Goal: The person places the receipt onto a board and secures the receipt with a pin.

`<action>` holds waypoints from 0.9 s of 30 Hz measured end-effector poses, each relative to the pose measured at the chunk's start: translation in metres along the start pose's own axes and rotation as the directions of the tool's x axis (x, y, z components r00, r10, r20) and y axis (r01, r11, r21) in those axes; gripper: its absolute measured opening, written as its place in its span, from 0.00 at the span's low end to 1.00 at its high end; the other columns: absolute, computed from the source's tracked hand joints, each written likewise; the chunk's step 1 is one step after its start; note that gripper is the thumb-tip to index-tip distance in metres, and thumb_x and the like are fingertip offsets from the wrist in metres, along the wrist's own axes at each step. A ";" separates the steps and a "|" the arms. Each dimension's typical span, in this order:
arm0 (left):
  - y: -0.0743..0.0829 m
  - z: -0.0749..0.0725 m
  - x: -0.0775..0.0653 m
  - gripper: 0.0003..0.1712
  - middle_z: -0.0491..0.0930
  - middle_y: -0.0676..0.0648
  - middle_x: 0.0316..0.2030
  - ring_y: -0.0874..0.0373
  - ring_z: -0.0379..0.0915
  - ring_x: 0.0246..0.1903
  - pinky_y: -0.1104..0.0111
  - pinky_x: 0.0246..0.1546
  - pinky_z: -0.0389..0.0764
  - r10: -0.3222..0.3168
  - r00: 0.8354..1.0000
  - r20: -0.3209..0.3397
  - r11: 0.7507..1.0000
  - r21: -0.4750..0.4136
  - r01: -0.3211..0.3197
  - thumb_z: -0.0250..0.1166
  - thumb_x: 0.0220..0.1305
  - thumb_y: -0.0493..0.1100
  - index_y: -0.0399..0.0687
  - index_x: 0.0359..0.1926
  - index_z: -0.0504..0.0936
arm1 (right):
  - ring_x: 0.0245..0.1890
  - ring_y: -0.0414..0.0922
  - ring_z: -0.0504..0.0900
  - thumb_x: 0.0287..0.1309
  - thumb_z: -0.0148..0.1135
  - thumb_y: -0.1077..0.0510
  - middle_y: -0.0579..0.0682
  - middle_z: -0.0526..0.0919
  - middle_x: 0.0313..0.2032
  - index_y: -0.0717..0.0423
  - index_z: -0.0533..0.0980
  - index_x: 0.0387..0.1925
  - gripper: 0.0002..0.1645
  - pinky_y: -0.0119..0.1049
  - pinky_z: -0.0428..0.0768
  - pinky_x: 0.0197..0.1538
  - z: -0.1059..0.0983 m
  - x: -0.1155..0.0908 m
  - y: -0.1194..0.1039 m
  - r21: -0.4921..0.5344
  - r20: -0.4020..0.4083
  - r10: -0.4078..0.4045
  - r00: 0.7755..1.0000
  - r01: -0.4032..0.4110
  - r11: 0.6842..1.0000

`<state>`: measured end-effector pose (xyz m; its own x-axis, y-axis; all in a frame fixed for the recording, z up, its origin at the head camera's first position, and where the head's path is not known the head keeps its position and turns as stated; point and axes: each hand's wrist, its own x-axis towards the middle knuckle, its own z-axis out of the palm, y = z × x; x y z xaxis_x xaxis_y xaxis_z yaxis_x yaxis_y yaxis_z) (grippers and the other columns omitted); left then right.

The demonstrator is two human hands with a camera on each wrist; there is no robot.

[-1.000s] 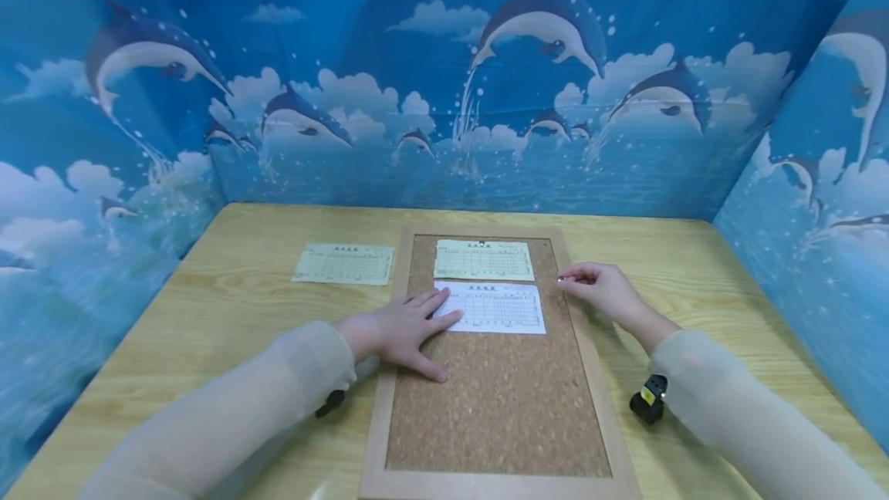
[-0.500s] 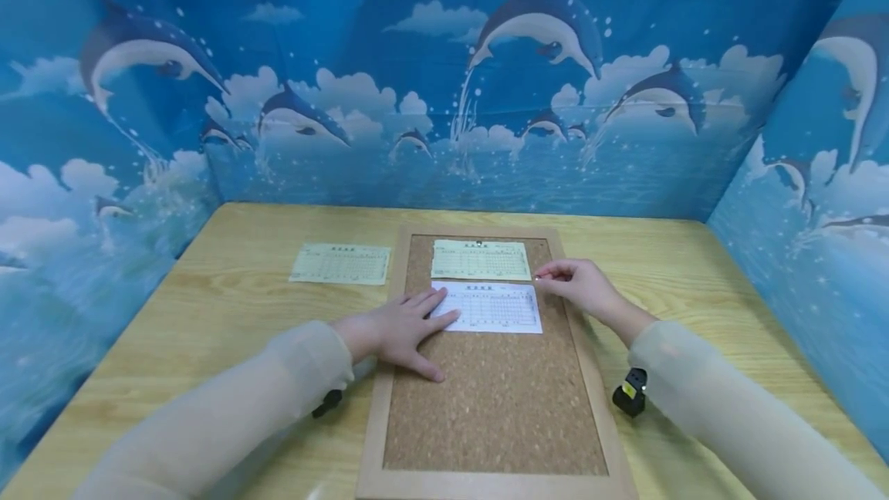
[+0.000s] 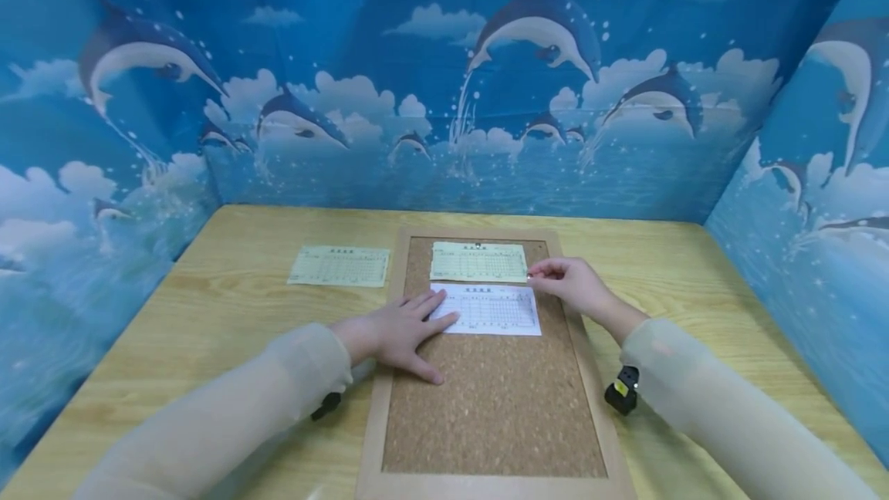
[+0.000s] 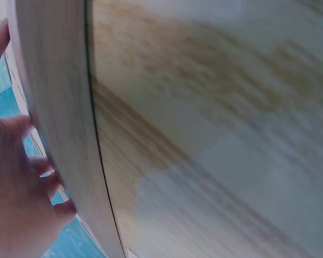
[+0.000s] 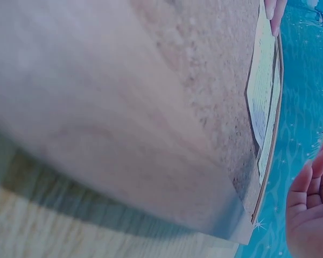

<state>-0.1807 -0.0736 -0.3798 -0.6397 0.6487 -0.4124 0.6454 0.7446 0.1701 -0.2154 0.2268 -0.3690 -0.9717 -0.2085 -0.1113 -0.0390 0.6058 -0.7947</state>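
A framed cork board (image 3: 493,407) lies on the table. On its upper part is a pale green printed slip (image 3: 479,262), with a small shiny thumbtack (image 3: 478,245) at its top edge. Just below lies a white printed slip (image 3: 489,311). My left hand (image 3: 403,334) rests spread, its fingertips on the white slip's left side and its thumb on the cork. At the green slip's lower right corner, my right hand (image 3: 579,288) pinches a small shiny thumbtack (image 3: 530,276) between thumb and forefinger. The right wrist view shows this hand with its fingers curled, the tack hidden.
Another pale green slip (image 3: 339,266) lies on the wooden table (image 3: 243,315), left of the board. A blue dolphin-print curtain (image 3: 389,168) stands behind the table and along both sides. The board's wooden frame (image 3: 496,487) forms a raised border.
My right hand has moved left from the board's right frame to the green slip's lower right corner, carrying the thumbtack. The left hand stays on the white slip.
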 end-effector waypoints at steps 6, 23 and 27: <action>0.000 -0.001 -0.002 0.59 0.28 0.47 0.72 0.52 0.23 0.70 0.51 0.66 0.39 -0.010 1.000 0.006 1.000 -0.008 0.010 0.52 0.44 0.82 0.65 0.73 0.42 | 0.36 0.47 0.77 0.58 0.62 0.57 0.53 0.81 0.36 0.63 0.78 0.46 0.16 0.42 0.77 0.41 0.002 0.001 -0.004 0.009 0.006 -0.007 1.000 0.006 1.000; -0.001 0.001 -0.003 0.58 0.30 0.45 0.72 0.50 0.25 0.70 0.51 0.66 0.42 0.021 1.000 -0.012 1.000 -0.014 -0.021 0.53 0.46 0.80 0.63 0.73 0.43 | 0.37 0.46 0.77 0.59 0.62 0.59 0.53 0.81 0.37 0.64 0.78 0.47 0.16 0.43 0.77 0.41 0.007 0.003 0.001 0.022 0.011 -0.027 1.000 0.027 0.999; 0.001 -0.001 -0.002 0.58 0.30 0.45 0.72 0.50 0.25 0.70 0.51 0.66 0.42 0.020 1.000 -0.012 1.000 -0.010 -0.020 0.53 0.46 0.80 0.63 0.73 0.44 | 0.36 0.45 0.76 0.59 0.62 0.58 0.52 0.81 0.38 0.63 0.79 0.47 0.16 0.42 0.77 0.41 0.006 0.003 0.000 0.019 0.010 -0.019 1.000 0.019 1.000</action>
<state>-0.1789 -0.0744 -0.3780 -0.6317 0.6649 -0.3986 0.6536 0.7333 0.1874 -0.2165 0.2214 -0.3728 -0.9682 -0.2282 -0.1020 -0.0531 0.5867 -0.8081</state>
